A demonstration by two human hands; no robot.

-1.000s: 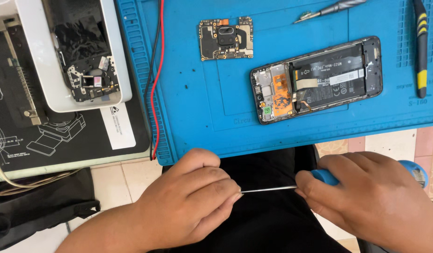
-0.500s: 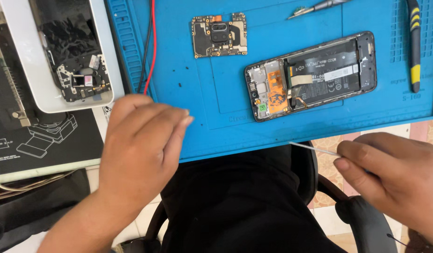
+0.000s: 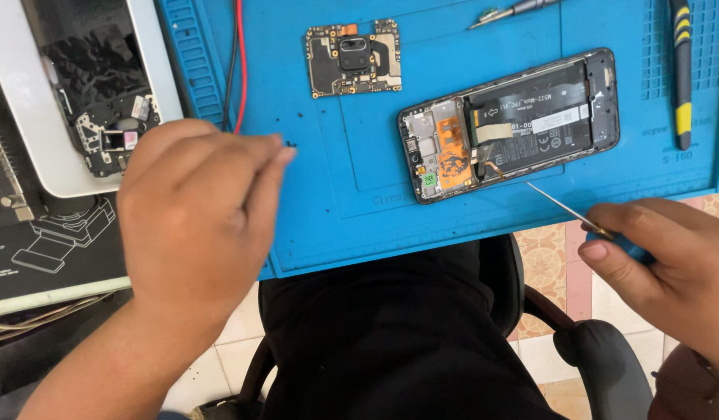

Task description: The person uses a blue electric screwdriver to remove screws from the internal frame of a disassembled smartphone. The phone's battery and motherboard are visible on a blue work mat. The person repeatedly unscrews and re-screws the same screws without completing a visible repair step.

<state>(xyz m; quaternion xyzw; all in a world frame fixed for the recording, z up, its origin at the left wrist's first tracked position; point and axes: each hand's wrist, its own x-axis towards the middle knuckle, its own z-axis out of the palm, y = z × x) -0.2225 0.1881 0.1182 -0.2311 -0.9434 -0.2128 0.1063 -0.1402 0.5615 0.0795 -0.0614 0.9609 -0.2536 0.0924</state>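
1. A thin screwdriver (image 3: 568, 208) is gripped in the right hand (image 3: 670, 268), its tip aimed at the opened phone (image 3: 509, 134) just beyond it.
2. The left hand (image 3: 196, 210) is held over the blue mat (image 3: 351, 210), fingertips pinched; whether anything is held cannot be told.
3. Farther off, a circuit board (image 3: 353, 58) lies on the mat.

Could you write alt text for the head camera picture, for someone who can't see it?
Seen from above, a person's right hand holds a thin screwdriver pointed at an opened phone on a blue repair mat. The left hand hovers, fingertips pinched, at the mat's left edge; a loose circuit board lies above.
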